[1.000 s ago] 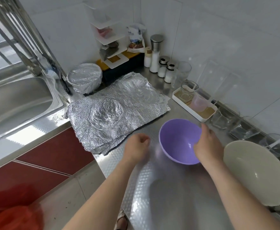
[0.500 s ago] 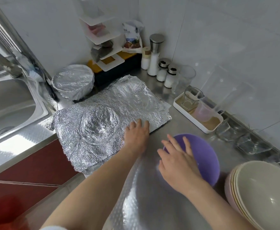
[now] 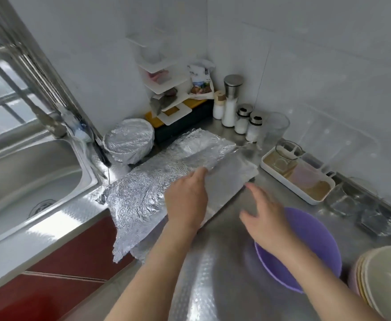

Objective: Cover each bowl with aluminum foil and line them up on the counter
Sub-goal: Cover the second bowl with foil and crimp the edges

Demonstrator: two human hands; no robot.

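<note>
Since half a second ago our left hand (image 3: 186,200) has peeled the top foil sheet (image 3: 143,193) up from the foil stack (image 3: 231,181), and its fingertips now pinch the sheet's raised edge. Our right hand (image 3: 266,218), fingers spread and holding nothing (it is blurred), hovers over the purple bowl (image 3: 310,256), which sits just beneath it and to its right. The print on the bag (image 3: 200,82) far beyond both hands is too blurred to read. A foil-covered bowl (image 3: 129,142) stands beyond the left hand.
</note>
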